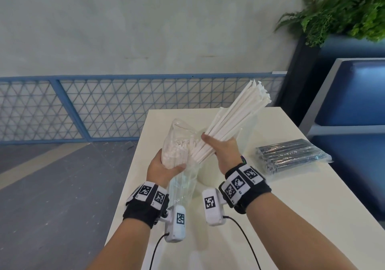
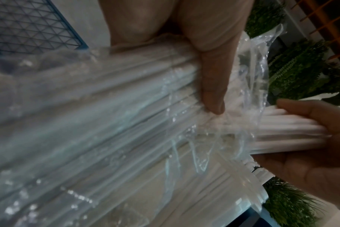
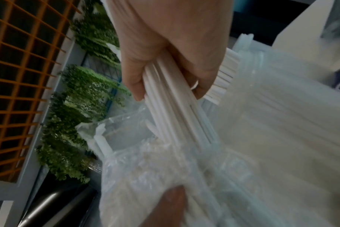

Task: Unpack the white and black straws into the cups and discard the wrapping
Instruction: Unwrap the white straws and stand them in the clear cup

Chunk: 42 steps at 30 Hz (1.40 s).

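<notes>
Above the white table [image 1: 295, 211], my left hand [image 1: 166, 165] grips a clear plastic bag [image 1: 181, 136] that still holds several white straws. My right hand [image 1: 217, 144] holds a thick bundle of white straws [image 1: 237, 117], tilted up to the right, with its lower ends at the bag's mouth. In the left wrist view my thumb [image 2: 213, 89] presses the bag [image 2: 107, 122] against the straws. The right wrist view shows my fingers [image 3: 165, 64] curled round the bundle [image 3: 177, 113] above the bag [image 3: 161, 167]. A sealed pack of black straws [image 1: 291, 157] lies on the table to the right. A pale cup-like shape [image 1: 205, 176] is mostly hidden below my hands.
A blue upholstered bench [image 1: 354, 94] stands just right of the table, with a fern planter [image 1: 343, 11] behind it. A blue mesh fence [image 1: 104, 107] runs along the wall. The floor lies off the table's left edge.
</notes>
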Available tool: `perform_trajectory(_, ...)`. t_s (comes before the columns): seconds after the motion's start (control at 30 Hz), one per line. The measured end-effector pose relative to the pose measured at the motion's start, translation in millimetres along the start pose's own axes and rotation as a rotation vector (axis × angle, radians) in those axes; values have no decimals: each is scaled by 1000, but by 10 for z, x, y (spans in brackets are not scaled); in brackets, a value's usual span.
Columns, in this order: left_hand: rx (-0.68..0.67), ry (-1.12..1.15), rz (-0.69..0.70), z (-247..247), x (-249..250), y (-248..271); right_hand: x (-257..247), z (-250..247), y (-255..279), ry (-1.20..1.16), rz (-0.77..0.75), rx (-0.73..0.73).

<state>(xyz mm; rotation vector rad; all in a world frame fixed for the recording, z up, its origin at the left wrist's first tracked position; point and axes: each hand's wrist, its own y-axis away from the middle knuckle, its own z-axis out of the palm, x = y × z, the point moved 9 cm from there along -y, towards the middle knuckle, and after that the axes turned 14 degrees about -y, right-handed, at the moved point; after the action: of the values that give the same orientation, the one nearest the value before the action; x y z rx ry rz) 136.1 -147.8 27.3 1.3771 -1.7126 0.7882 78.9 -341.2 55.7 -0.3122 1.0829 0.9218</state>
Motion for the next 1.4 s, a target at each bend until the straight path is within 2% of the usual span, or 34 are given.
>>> perform_trajectory(0.1,-2,0,1,8,31,3,-71,-21,-10,-57,-47,48)
perform_trajectory(0.27,66,42,-75,-123,-38,-4,-508,-79,-103,-176,-139,91)
perform_trajectory(0.53,100,36,-82,-149,-34,0,-519,-140,-187,-254,-115,137)
perform_trajectory(0.63,107,50,-80,-171,-12,-8,-751,-181,-199,-223,-200,151)
perform_trajectory(0.87,97,108,-78,-126,25,-33,-1348,-38,-253,21,-500,175)
perform_trajectory(0.97,87,93,-75,-104,18,-54,-1172,49,-270,149,-522,113)
perform_trajectory(1.13,81,84,-86,-97,-22,-66,-552,-3,-317,298,-403,27)
perform_trajectory(1.3,78,96,-60,-104,-22,-62,-310,-118,-406,259,-320,72)
perform_trajectory(1.4,76,93,-53,-89,-16,-71,-372,-108,-393,259,-391,52)
